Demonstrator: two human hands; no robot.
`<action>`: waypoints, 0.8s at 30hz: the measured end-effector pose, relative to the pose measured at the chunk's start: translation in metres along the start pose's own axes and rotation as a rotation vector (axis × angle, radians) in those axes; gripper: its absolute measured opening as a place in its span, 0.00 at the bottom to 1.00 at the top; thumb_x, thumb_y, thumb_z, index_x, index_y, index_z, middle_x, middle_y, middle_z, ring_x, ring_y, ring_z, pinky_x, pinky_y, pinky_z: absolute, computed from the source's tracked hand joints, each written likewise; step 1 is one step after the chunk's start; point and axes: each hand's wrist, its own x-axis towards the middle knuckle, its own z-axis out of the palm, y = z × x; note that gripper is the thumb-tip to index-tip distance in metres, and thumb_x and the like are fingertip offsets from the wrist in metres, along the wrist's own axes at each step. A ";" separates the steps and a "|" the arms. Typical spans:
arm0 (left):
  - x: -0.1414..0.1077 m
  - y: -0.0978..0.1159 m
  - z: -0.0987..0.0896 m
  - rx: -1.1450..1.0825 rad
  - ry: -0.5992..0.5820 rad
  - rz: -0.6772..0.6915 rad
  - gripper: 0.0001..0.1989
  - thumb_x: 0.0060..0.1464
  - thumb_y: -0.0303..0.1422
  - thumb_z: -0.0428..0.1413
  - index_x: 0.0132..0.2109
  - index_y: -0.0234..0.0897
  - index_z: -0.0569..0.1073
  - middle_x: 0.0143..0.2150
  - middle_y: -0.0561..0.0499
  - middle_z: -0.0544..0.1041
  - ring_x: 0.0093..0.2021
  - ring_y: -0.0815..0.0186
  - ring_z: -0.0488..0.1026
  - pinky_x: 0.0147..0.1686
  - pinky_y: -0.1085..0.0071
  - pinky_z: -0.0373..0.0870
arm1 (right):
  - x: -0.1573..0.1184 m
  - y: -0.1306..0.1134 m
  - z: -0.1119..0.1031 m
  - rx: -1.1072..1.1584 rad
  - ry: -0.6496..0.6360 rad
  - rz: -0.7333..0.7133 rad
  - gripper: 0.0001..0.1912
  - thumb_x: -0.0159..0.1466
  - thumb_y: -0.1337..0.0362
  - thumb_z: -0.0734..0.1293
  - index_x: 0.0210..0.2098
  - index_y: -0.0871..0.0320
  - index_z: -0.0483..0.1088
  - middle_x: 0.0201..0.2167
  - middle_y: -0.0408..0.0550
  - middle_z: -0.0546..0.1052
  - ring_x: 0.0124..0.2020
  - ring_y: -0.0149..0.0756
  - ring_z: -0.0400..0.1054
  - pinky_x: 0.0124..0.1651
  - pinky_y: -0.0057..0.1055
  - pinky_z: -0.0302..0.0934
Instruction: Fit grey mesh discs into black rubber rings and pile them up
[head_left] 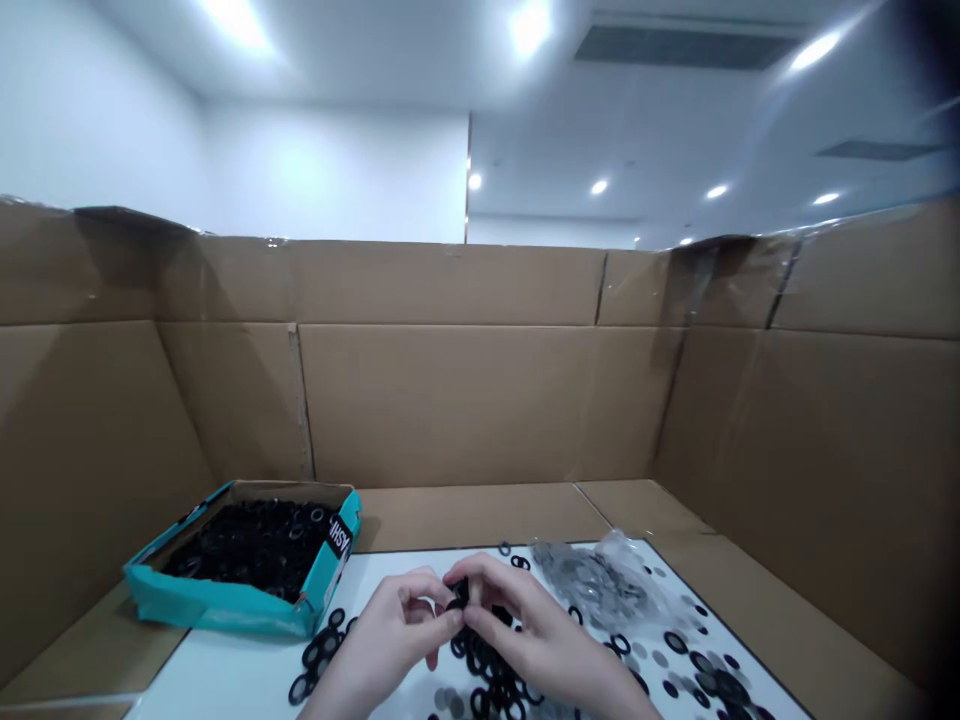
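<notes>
My left hand (409, 625) and my right hand (514, 625) meet above the white board, their fingertips close together. Between them is a small black ring (455, 603), pinched by the left thumb and fingers and also touched by the right fingertips. Fingers partly cover it, so its exact shape is hard to see. Under and just in front of the hands lies a pile of black rings (491, 670). To the left of my left wrist is a smaller group of black rings (319, 655).
A teal box (225, 612) full of black rings stands at the left. A clear plastic bag (600, 580) of small discs lies at the back right of the white board (240, 680). Loose rings and discs (724, 685) scatter on the right. Cardboard walls (450, 400) surround everything.
</notes>
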 end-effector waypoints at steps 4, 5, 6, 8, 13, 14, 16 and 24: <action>0.000 -0.003 -0.003 -0.041 -0.093 -0.041 0.17 0.47 0.46 0.58 0.27 0.35 0.75 0.18 0.57 0.63 0.21 0.71 0.56 0.25 0.73 0.55 | 0.001 -0.005 -0.008 0.001 -0.053 -0.057 0.14 0.65 0.68 0.61 0.49 0.53 0.70 0.33 0.44 0.71 0.34 0.32 0.65 0.40 0.29 0.61; 0.001 -0.005 -0.003 -0.059 -0.109 -0.043 0.16 0.48 0.45 0.58 0.28 0.35 0.76 0.18 0.57 0.63 0.21 0.71 0.55 0.25 0.73 0.54 | 0.001 -0.006 -0.010 -0.016 -0.080 -0.072 0.15 0.65 0.68 0.61 0.50 0.52 0.70 0.35 0.45 0.71 0.35 0.33 0.65 0.42 0.29 0.60; 0.002 -0.007 -0.003 -0.080 -0.123 -0.040 0.15 0.48 0.44 0.58 0.29 0.34 0.77 0.17 0.57 0.63 0.21 0.72 0.54 0.25 0.73 0.53 | 0.001 -0.006 -0.011 -0.043 -0.112 -0.084 0.15 0.66 0.68 0.62 0.50 0.51 0.71 0.36 0.45 0.71 0.36 0.33 0.65 0.43 0.30 0.60; 0.004 -0.011 -0.002 -0.122 -0.147 -0.034 0.14 0.48 0.43 0.58 0.30 0.34 0.77 0.17 0.58 0.63 0.19 0.72 0.52 0.24 0.73 0.52 | 0.000 -0.007 -0.013 -0.093 -0.162 -0.087 0.15 0.65 0.68 0.63 0.50 0.51 0.71 0.34 0.44 0.70 0.37 0.33 0.64 0.42 0.29 0.60; 0.006 -0.010 0.000 -0.149 -0.129 -0.048 0.15 0.48 0.42 0.59 0.25 0.35 0.75 0.15 0.58 0.62 0.20 0.71 0.55 0.28 0.73 0.56 | -0.003 -0.006 -0.006 -0.189 -0.064 0.001 0.08 0.62 0.68 0.66 0.43 0.55 0.69 0.33 0.42 0.67 0.34 0.32 0.62 0.37 0.28 0.58; 0.005 -0.008 0.000 -0.124 -0.117 -0.049 0.15 0.48 0.43 0.59 0.23 0.35 0.74 0.14 0.58 0.62 0.21 0.70 0.57 0.30 0.73 0.57 | -0.003 -0.007 -0.003 -0.211 -0.040 0.030 0.07 0.62 0.68 0.67 0.40 0.56 0.67 0.32 0.42 0.67 0.33 0.32 0.62 0.36 0.27 0.57; 0.001 -0.003 -0.002 -0.070 -0.099 -0.064 0.17 0.47 0.44 0.59 0.21 0.36 0.72 0.14 0.58 0.64 0.22 0.69 0.59 0.32 0.72 0.59 | -0.004 -0.008 0.002 -0.257 0.001 0.085 0.06 0.61 0.69 0.66 0.36 0.56 0.64 0.32 0.41 0.67 0.32 0.32 0.61 0.34 0.27 0.56; -0.022 -0.025 -0.023 0.050 -0.225 -0.239 0.13 0.41 0.43 0.62 0.24 0.37 0.74 0.20 0.58 0.69 0.21 0.70 0.67 0.28 0.74 0.62 | -0.006 -0.015 0.015 -0.265 -0.300 0.011 0.16 0.66 0.74 0.57 0.45 0.51 0.70 0.39 0.45 0.67 0.38 0.33 0.64 0.39 0.28 0.58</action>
